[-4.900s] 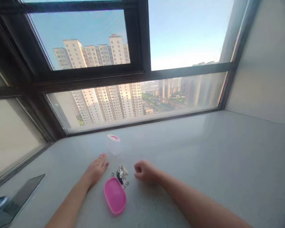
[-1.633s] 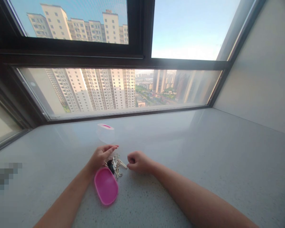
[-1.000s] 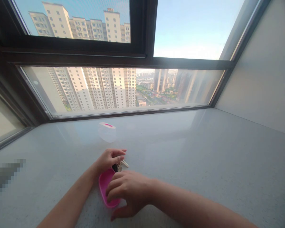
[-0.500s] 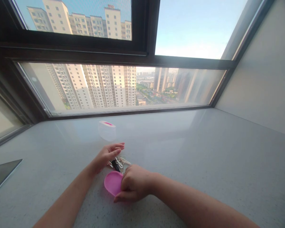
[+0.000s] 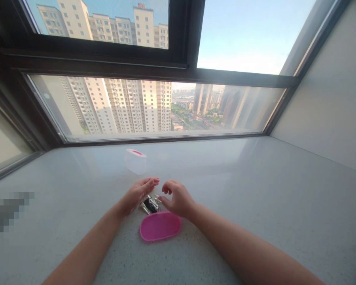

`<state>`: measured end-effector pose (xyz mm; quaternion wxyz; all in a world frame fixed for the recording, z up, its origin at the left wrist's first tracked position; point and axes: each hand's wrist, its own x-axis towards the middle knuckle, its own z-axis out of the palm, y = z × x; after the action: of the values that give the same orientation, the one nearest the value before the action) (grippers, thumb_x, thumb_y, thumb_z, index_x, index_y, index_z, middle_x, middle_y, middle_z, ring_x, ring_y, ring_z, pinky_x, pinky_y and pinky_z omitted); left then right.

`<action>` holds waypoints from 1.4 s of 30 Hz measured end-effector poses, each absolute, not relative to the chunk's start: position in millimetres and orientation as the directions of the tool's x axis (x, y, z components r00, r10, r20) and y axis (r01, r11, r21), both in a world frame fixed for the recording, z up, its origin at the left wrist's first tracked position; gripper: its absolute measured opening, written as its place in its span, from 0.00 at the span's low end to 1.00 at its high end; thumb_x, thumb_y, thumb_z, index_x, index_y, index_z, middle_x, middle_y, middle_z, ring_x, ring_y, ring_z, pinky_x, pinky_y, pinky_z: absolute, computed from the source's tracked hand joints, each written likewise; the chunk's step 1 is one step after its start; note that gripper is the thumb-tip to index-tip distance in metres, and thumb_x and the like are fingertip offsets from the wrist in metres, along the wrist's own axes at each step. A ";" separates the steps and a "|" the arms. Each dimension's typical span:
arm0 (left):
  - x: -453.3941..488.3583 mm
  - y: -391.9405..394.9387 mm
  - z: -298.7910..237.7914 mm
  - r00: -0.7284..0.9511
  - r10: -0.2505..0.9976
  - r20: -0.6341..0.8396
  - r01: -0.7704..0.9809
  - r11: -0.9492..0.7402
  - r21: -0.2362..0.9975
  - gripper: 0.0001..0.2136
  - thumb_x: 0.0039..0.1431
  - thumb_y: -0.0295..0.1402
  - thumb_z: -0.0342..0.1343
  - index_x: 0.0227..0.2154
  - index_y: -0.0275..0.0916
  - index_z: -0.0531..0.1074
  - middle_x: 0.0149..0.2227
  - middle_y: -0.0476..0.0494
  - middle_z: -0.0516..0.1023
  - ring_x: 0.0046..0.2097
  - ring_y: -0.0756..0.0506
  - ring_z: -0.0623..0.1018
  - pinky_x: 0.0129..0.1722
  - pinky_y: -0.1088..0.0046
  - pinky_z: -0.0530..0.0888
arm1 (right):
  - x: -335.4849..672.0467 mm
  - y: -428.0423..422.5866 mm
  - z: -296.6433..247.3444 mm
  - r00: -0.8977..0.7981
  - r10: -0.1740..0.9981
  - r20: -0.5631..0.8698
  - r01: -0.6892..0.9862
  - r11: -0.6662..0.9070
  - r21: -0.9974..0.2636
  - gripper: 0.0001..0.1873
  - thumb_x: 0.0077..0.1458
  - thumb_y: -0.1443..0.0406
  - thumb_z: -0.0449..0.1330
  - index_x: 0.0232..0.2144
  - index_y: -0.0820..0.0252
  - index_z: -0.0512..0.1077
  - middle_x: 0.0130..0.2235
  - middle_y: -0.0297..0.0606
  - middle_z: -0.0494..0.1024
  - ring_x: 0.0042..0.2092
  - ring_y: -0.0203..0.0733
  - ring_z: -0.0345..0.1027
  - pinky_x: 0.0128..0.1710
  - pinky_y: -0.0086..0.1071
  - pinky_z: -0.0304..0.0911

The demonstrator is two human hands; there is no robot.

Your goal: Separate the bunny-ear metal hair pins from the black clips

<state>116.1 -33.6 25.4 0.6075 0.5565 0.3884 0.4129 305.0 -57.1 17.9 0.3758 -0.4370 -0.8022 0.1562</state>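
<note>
Two hands meet over a small pile at the middle of the tabletop (image 5: 255,206). Nearest is the pink lid (image 5: 160,226), now lying crosswise and flat; half a second ago it sat under the right hand, and before that it lay lengthwise to the left, so it has been turned and set down closer to centre. Just beyond it, at its 12 o'clock, lies the key bunch (image 5: 150,204), touching or nearly touching the lid's far edge. The left hand (image 5: 138,193) is open, fingers straight, resting at the keys' 10 o'clock. The right hand (image 5: 178,198) has let the lid go and hovers at the keys' 2 o'clock, fingers loosely curled, gripping nothing I can see. So attention has passed from lid to keys. Farther off, at 12 o'clock, stands the clear tub (image 5: 135,161), apart from both hands, near the window (image 5: 154,107).
</note>
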 end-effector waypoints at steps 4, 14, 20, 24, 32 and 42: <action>125.0 -35.2 19.7 0.364 0.931 0.006 -0.078 0.024 0.997 0.21 0.57 0.49 0.53 0.43 0.37 0.75 0.49 0.36 0.76 0.60 0.38 0.66 0.58 0.61 0.61 | 308.0 -50.2 10.3 -0.392 0.843 0.368 0.594 0.538 -0.599 0.11 0.42 0.63 0.66 0.32 0.59 0.73 0.33 0.35 0.70 0.32 0.37 0.63 0.33 0.28 0.57; 71.9 -23.2 49.5 0.518 0.853 -0.062 0.246 -0.079 0.966 0.09 0.43 0.32 0.66 0.31 0.39 0.79 0.39 0.44 0.76 0.40 0.43 0.73 0.40 0.69 0.69 | 309.0 -44.9 7.5 -0.436 0.855 0.283 0.554 0.502 -0.664 0.02 0.44 0.68 0.64 0.26 0.61 0.75 0.28 0.32 0.70 0.26 0.32 0.60 0.28 0.26 0.54; 70.2 -26.5 50.4 0.689 0.714 -0.125 0.484 -0.326 0.812 0.10 0.40 0.35 0.67 0.30 0.42 0.81 0.36 0.48 0.73 0.32 0.47 0.70 0.32 0.75 0.67 | 308.7 -43.5 6.9 -0.394 0.881 0.261 0.559 0.455 -0.693 0.02 0.46 0.70 0.63 0.27 0.61 0.73 0.24 0.29 0.69 0.26 0.32 0.57 0.27 0.25 0.52; 77.4 -26.7 43.9 0.677 0.726 -0.123 0.499 -0.330 0.801 0.09 0.38 0.36 0.67 0.27 0.42 0.82 0.34 0.48 0.73 0.32 0.47 0.70 0.31 0.75 0.67 | 308.7 -41.2 4.4 -0.373 0.889 0.266 0.498 0.434 -0.751 0.04 0.48 0.70 0.63 0.30 0.61 0.73 0.25 0.29 0.70 0.26 0.32 0.58 0.27 0.25 0.53; 70.0 -21.4 41.8 0.626 0.775 -0.087 0.448 -0.266 0.854 0.09 0.42 0.37 0.66 0.28 0.41 0.82 0.32 0.46 0.76 0.32 0.46 0.72 0.32 0.74 0.68 | 309.4 -41.6 7.4 -0.386 0.876 0.288 0.472 0.456 -0.754 0.09 0.50 0.72 0.61 0.36 0.60 0.75 0.29 0.31 0.71 0.28 0.32 0.60 0.30 0.25 0.56; 69.3 -25.4 44.3 0.503 0.857 -0.111 0.372 -0.099 0.923 0.11 0.48 0.39 0.62 0.32 0.38 0.78 0.29 0.46 0.80 0.33 0.44 0.76 0.34 0.71 0.70 | 310.3 -42.7 5.6 -0.422 0.857 0.295 0.481 0.488 -0.728 0.13 0.49 0.74 0.59 0.36 0.58 0.77 0.32 0.33 0.74 0.26 0.32 0.59 0.29 0.25 0.57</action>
<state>69.3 -25.4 44.3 0.5086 0.7018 0.4380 0.2384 310.3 -42.7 5.6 0.3343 -0.4209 -0.7950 0.2811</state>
